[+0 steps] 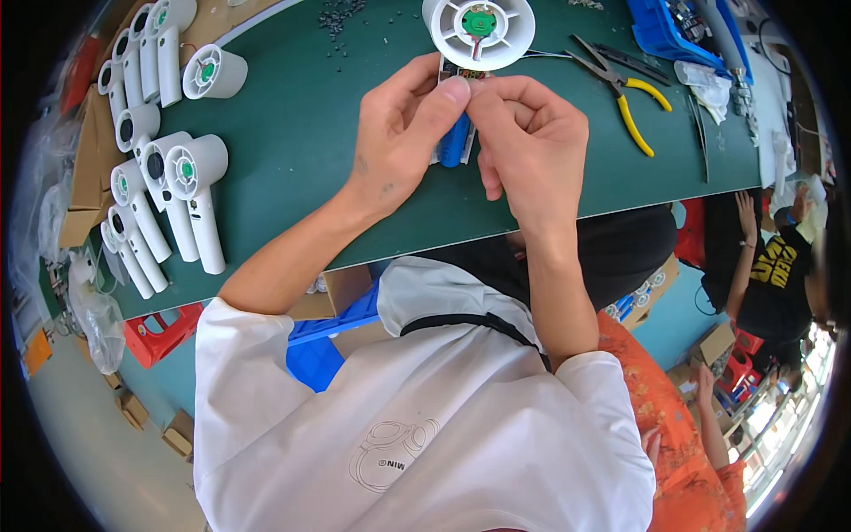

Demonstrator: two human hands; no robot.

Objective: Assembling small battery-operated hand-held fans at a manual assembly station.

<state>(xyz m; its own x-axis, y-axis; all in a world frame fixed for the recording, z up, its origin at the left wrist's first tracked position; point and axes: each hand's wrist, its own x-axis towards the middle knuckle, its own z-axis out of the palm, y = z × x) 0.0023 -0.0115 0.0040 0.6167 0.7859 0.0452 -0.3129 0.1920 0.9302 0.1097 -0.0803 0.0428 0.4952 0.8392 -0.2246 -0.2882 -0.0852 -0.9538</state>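
Observation:
A white handheld fan body (503,56) lies at the far middle of the green table, its round head away from me. A green motor board (480,23) shows in the head. Its handle is opened, baring a blue cylindrical battery (456,144) and a small circuit board (472,74) beneath the head. My left hand (403,129) is closed on the handle's left side, thumb pressed by the board. My right hand (536,133) is closed in a pinch at the same spot. Whatever its fingertips hold is too small or covered to make out.
Several white fan bodies (197,168) stand in rows at the left. Yellow-handled pliers (638,124), tweezers (700,137) and a blue bin (651,27) lie at the right. Small black parts (335,19) are scattered at the far edge. Other people (780,275) are at the right.

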